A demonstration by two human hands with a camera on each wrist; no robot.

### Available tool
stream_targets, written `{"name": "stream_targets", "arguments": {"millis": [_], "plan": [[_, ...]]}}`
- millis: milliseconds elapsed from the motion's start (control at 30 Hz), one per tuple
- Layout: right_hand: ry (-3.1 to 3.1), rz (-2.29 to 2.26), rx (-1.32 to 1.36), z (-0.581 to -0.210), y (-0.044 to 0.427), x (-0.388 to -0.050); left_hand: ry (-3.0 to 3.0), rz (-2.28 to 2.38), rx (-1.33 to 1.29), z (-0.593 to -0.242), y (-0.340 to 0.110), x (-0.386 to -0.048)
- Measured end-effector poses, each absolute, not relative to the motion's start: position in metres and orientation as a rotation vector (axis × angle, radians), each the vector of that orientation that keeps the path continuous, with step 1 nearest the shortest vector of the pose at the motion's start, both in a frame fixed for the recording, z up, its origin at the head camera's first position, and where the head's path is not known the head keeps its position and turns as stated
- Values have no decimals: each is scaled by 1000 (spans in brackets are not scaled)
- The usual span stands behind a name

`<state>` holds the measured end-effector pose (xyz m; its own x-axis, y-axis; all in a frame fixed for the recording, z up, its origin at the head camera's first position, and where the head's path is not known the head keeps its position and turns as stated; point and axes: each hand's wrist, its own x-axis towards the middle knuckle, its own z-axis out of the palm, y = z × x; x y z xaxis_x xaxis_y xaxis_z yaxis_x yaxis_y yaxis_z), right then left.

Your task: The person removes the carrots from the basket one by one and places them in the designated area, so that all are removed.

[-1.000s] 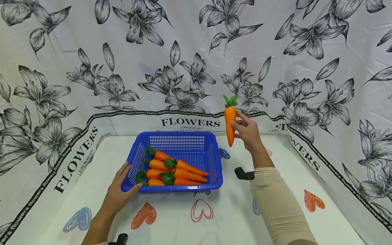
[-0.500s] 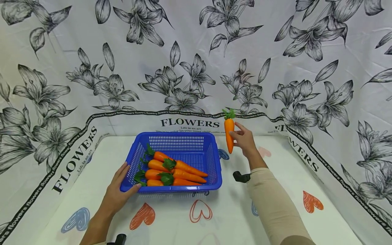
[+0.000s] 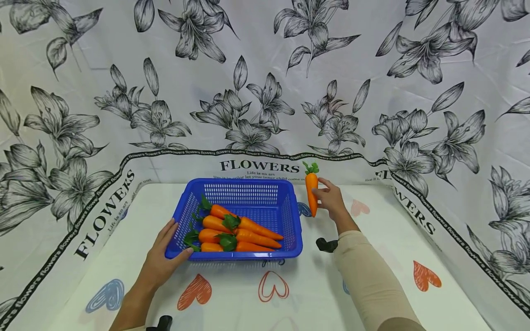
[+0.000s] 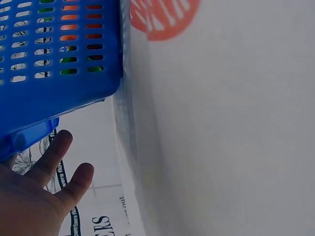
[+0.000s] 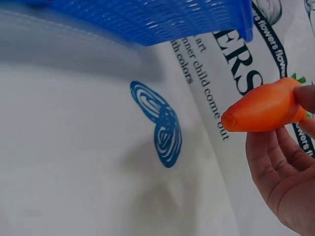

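An orange carrot [image 3: 312,191] with a green leafy top hangs upright, tip down, pinched between the thumb and fingers of my right hand [image 3: 332,200]. It is held just right of a blue plastic basket [image 3: 296,220]. Seen from the right wrist, the carrot [image 5: 268,105] lies across the fingers, its tip pointing left. My left hand [image 3: 160,258] rests against the basket's front left corner, thumb at the front rim and fingers along the left side. In the left wrist view its fingers [image 4: 51,152] look spread and fairly straight. Several carrots [image 3: 254,226] lie inside the basket.
The table is covered by a white cloth [image 3: 232,308] printed with red and blue hearts. Behind it hangs a white curtain [image 3: 256,55] with black lily drawings and "FLOWERS" lettering. A black wrist mount [image 3: 326,245] sits by the right sleeve.
My right hand has come down with the carrot, to about the basket's back rim level in the head view. My left hand and the basket have stayed where they were.
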<state>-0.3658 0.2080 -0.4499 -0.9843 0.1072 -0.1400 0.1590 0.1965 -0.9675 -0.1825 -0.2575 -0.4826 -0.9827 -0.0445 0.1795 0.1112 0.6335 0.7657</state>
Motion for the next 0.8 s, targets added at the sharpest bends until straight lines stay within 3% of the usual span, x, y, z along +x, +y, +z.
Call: {"name": "stream_targets", "arguments": {"millis": [800], "plan": [[2372, -1818, 388, -483, 215, -365, -2676, -1266, -76, -483, -258, -181]]}}
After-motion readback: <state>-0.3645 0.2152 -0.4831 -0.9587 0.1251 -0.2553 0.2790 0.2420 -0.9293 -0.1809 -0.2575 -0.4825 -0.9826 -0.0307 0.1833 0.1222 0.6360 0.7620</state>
